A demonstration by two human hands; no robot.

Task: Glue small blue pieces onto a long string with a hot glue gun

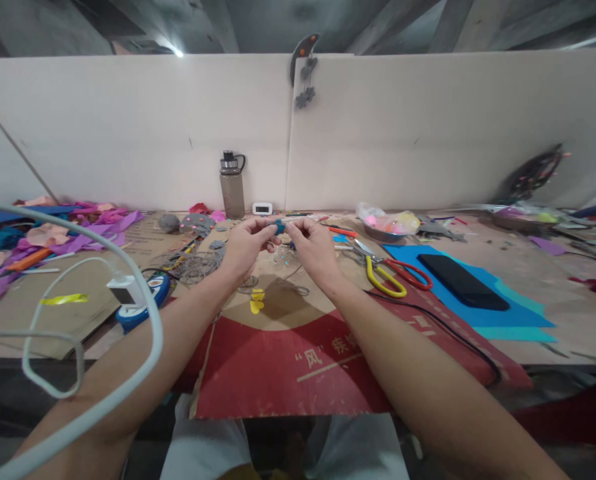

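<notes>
Both hands are raised over the middle of the workbench with fingertips meeting. My left hand (248, 245) and my right hand (312, 248) pinch a small blue piece (279, 227) between them; its exact shape is too small to tell. Below the hands, on a red and tan cardboard sheet (298, 373), lie yellow cut shapes (257, 301) and thin grey wire loops (298, 290).
Yellow-handled (384, 280) and red-handled scissors (412, 273) lie right of my hands, beside a black phone (463, 281) on blue sheets (515, 317). A grey bottle (232, 185) stands at the back wall. Purple and pink scraps (53, 237) cover the left. A white cable (128, 320) crosses near left.
</notes>
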